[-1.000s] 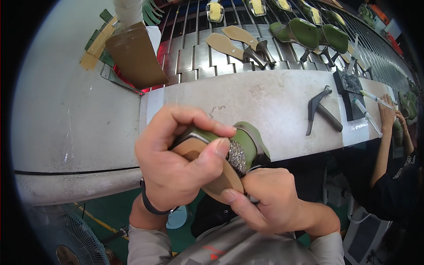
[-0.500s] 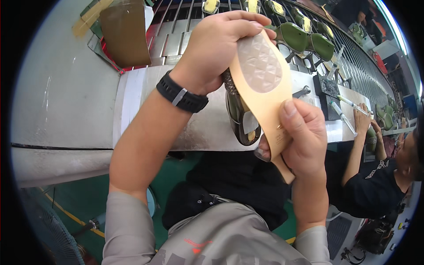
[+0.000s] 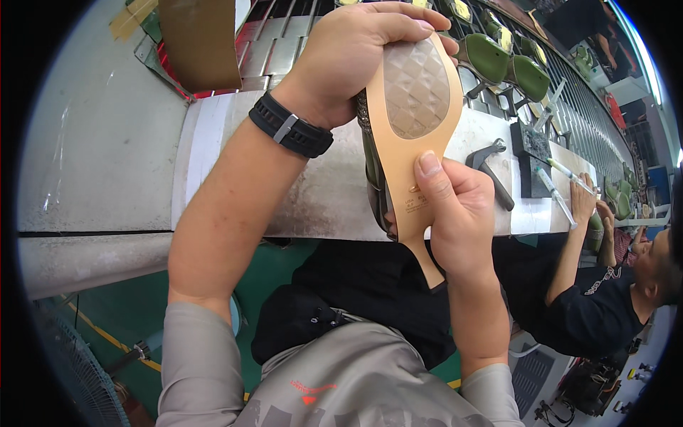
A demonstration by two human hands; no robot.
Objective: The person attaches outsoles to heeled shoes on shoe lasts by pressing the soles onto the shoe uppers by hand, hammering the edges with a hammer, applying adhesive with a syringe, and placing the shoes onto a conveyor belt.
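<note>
Green floor point(image 3: 142, 302), yellow stripe point(image 3: 99, 330), pale worktable point(image 3: 320, 196), slatted metal conveyor point(image 3: 274, 53), strip light point(image 3: 646, 60)

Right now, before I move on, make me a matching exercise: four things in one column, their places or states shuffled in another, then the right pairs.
Things:
1. left hand
2. right hand
3. black wristband
4. hammer-like tool

Places or states:
A. lying on the bench
B. holding the narrower part of the shoe
C. strapped around a wrist
D. curled over the shoe's wide toe end

Right pairs: 1-D, 2-B, 3-C, 4-A
</note>
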